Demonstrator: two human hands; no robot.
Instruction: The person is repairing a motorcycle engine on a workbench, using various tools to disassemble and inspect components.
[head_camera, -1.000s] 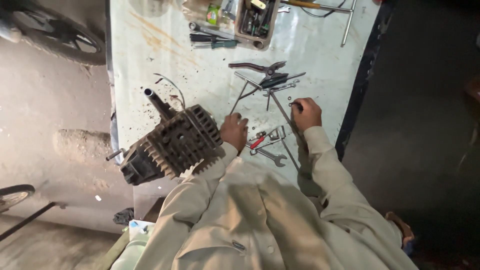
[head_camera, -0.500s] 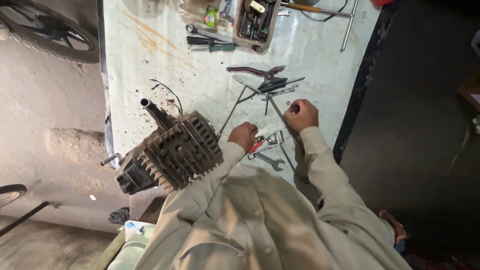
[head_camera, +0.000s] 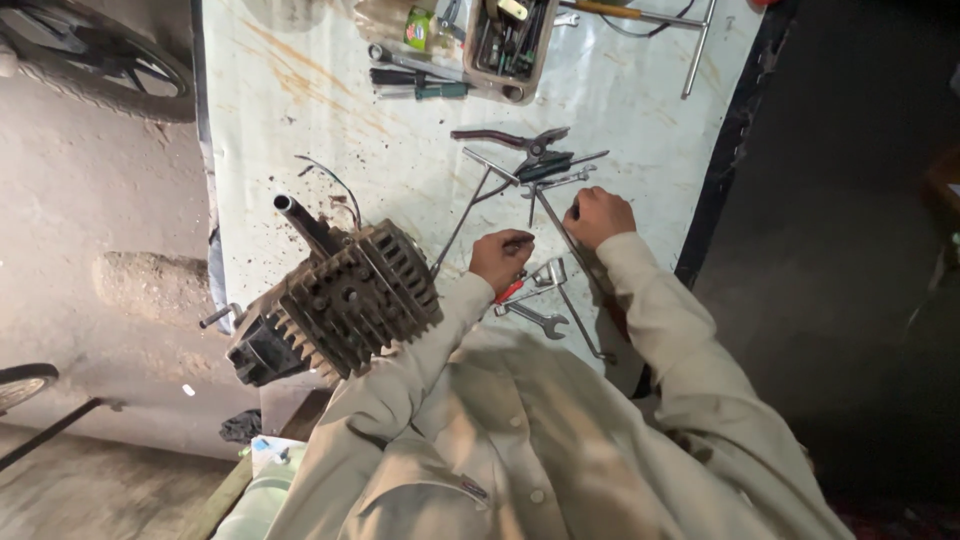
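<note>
- Two hands work over a pale, stained workbench (head_camera: 300, 130), seen from above the person's light-coloured shirt (head_camera: 520, 440), which fills the near foreground.
- Closest on the bench, a dark finned engine block (head_camera: 340, 300) sits at the near left edge, partly overhanging it, with a dark pipe stub pointing up and away.
- The left hand (head_camera: 498, 262) rests just right of the engine, fingers curled in around a small dark slim tool; what it is cannot be told.
- Just beside that hand lie an open-ended spanner (head_camera: 535, 318) and a red-handled tool (head_camera: 510, 290), touching a few bright metal pieces.
- The right hand (head_camera: 597, 216) is clenched in a fist, gripping the end of a long thin metal rod (head_camera: 570, 255) that runs back toward the near edge.
- Past both hands lie pliers (head_camera: 510, 138) among crossed rods.
- Farthest, at the far edge, stands a tray of tools (head_camera: 515, 40), with screwdrivers (head_camera: 420, 85) to its left.
</note>
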